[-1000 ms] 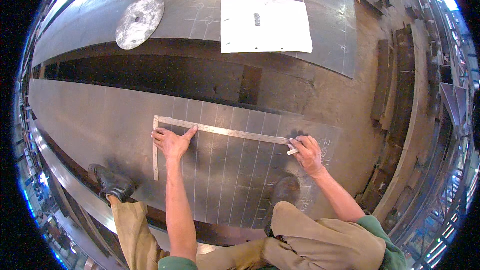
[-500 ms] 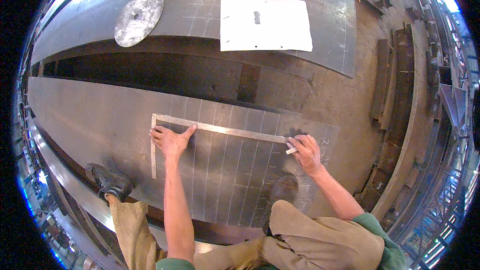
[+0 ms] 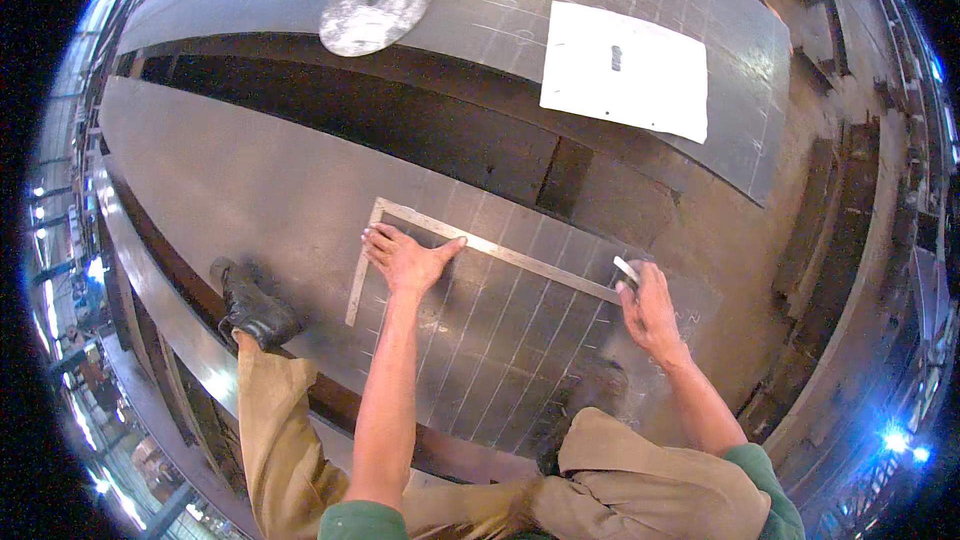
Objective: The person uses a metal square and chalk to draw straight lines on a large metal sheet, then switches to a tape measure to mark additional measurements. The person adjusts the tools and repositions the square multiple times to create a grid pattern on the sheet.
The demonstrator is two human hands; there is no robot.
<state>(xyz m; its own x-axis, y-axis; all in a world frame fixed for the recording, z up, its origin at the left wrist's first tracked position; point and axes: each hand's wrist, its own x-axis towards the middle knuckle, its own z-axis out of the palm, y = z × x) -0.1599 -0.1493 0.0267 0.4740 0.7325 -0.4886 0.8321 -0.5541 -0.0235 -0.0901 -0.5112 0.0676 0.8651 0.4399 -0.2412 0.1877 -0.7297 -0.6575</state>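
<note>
Dark steel plate (image 3: 250, 190) fills the lower half of the view, a large sheet serving as the work surface, ruled with thin pale lines into a grid.

Left hand (image 3: 405, 258) lies flat and spread on the plate, palm down, fingers splayed, thumb stretched out along the long arm of a metal L-shaped square (image 3: 500, 248). It presses the square rather than gripping it. The square rests flat on the plate, corner at upper left just beyond the fingertips, short arm running down toward the person, long arm running right toward the other hand.

Right hand (image 3: 650, 310) is closed around a small pale marking stick (image 3: 626, 271), possibly chalk or soapstone. Its tip sits at the far right end of the square's long arm, touching or just beside it; cannot tell which.

Both forearms bare, green sleeves at the lower edge. Tan trousers at bottom; a black boot (image 3: 252, 305) stands on the plate left of the square, well apart from the left hand.

Beyond the plate, a dark gap, then a second steel sheet (image 3: 500, 0). On it: a round grey metal disc (image 3: 376, 8) at upper left, a white paper sheet (image 3: 625, 75) at upper right, well apart from each other.

Steel bars stacked along the right edge. Bright blue-white light at lower right.
</note>
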